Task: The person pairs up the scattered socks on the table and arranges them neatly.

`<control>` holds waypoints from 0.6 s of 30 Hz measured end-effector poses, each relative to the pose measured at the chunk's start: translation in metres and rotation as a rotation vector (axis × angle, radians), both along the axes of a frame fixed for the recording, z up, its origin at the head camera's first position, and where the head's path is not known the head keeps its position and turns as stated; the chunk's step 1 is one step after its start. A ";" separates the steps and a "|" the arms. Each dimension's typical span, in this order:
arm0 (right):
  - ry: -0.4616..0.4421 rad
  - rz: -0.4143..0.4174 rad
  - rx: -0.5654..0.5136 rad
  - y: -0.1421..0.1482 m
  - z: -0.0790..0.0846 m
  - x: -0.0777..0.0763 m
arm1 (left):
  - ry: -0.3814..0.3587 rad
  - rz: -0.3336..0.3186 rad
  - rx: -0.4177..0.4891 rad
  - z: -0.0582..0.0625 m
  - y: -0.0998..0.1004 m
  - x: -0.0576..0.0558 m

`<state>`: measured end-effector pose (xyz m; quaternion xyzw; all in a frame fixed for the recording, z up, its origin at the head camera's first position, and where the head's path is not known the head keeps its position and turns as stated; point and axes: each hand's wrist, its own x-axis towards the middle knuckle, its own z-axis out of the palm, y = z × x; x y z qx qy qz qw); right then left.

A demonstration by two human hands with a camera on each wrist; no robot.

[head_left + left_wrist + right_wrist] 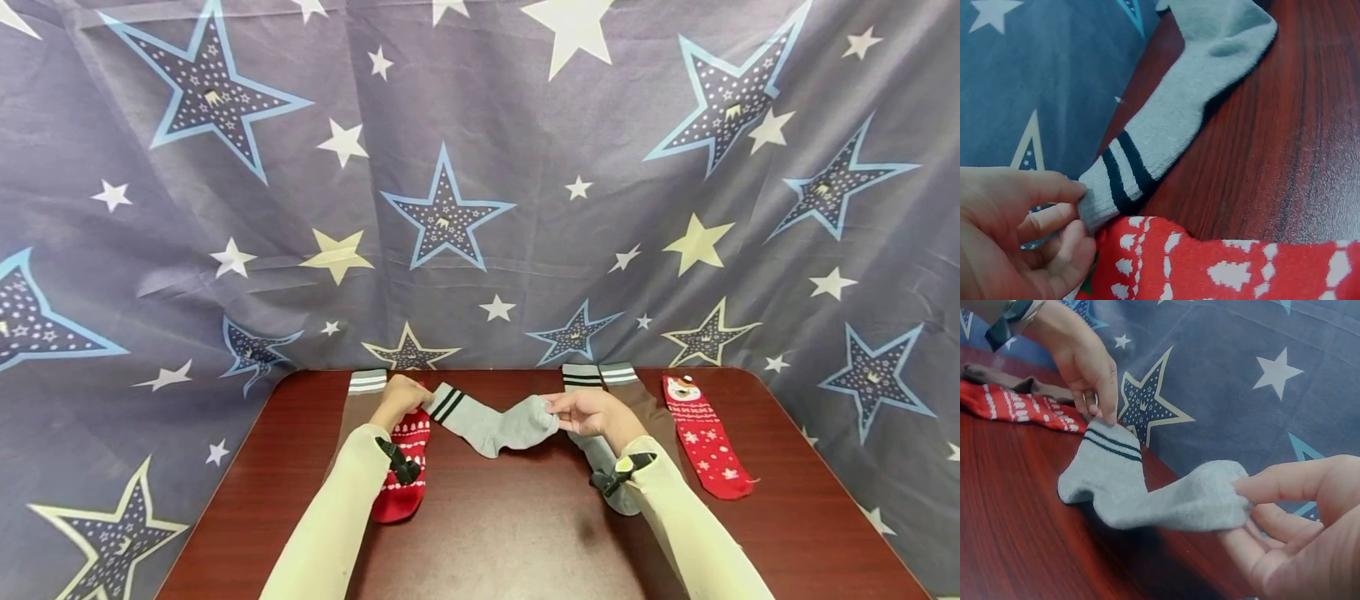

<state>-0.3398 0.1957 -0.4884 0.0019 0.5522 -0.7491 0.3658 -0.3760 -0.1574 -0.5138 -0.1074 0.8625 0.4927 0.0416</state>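
Observation:
A grey sock [487, 425] with two black stripes at its cuff is stretched between both hands, sagging in the middle above the wooden table. My left hand [405, 400] pinches the cuff end between thumb and fingers, as the left wrist view shows at the striped cuff [1121, 172]. At the other end, my right hand [596, 414] pinches the toe [1225, 494]. Beneath the left wrist lies a red sock [401, 496] with white patterns, partly hidden by the arm. Another grey sock [596, 454] with black stripes lies under the right hand and wrist, partly covered.
A brown sock [360, 408] with a pale striped cuff lies at the left, and a similar brown sock [645, 396] at the right. Farther right is a red sock [708, 442] with an animal face. A star-printed curtain [465, 117] hangs behind the table [480, 533].

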 end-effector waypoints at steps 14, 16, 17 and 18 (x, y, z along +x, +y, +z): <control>-0.032 -0.031 0.111 0.001 0.009 0.000 | -0.259 -0.024 0.525 0.007 -0.021 0.005; -0.048 -0.039 0.133 0.000 0.009 -0.001 | -0.275 -0.030 0.558 0.007 -0.022 0.007; -0.052 -0.041 0.136 -0.001 0.009 -0.001 | -0.278 -0.034 0.566 0.006 -0.022 0.008; -0.053 -0.042 0.138 -0.001 0.008 -0.001 | -0.277 -0.031 0.568 0.005 -0.022 0.009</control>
